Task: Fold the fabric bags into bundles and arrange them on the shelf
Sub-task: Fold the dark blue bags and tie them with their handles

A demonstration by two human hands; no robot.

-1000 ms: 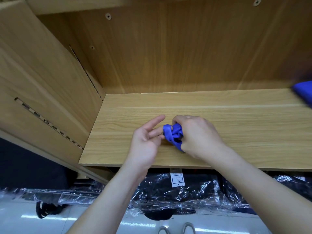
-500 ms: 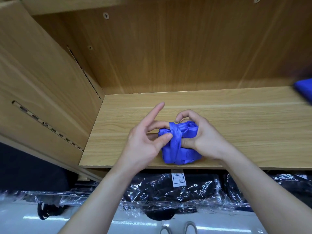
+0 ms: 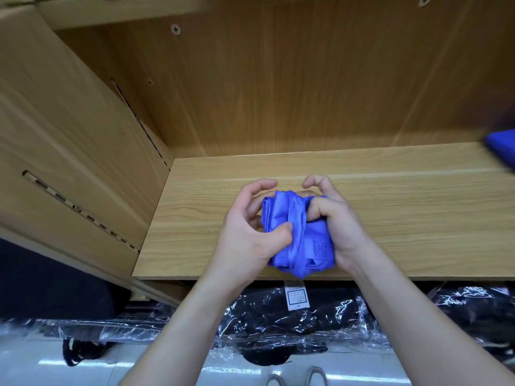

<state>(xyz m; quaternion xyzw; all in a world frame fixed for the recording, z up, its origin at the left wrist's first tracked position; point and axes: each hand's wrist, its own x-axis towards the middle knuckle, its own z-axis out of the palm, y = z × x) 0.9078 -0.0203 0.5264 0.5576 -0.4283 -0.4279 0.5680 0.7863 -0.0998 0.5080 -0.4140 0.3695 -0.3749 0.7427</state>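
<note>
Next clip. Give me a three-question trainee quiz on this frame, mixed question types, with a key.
1. True or false: only the right hand grips the blue bundle.
2. The bundle sits at which part of the shelf? A) front edge B) back wall C) left wall
3. Fill in: the fabric at the far right is ____ in colour.
Key: 1 false, the left hand grips it too; 2 A; 3 blue.

No wording can be read. A white label (image 3: 298, 298) sits on the plastic-wrapped black package (image 3: 278, 316) just below the front edge of the shelf (image 3: 390, 204). It bears a dark frame with small print inside, too fine to make out. A square patch (image 3: 320, 244) on the blue bag (image 3: 281, 215) shows a dotted pattern, no clear letters.
</note>
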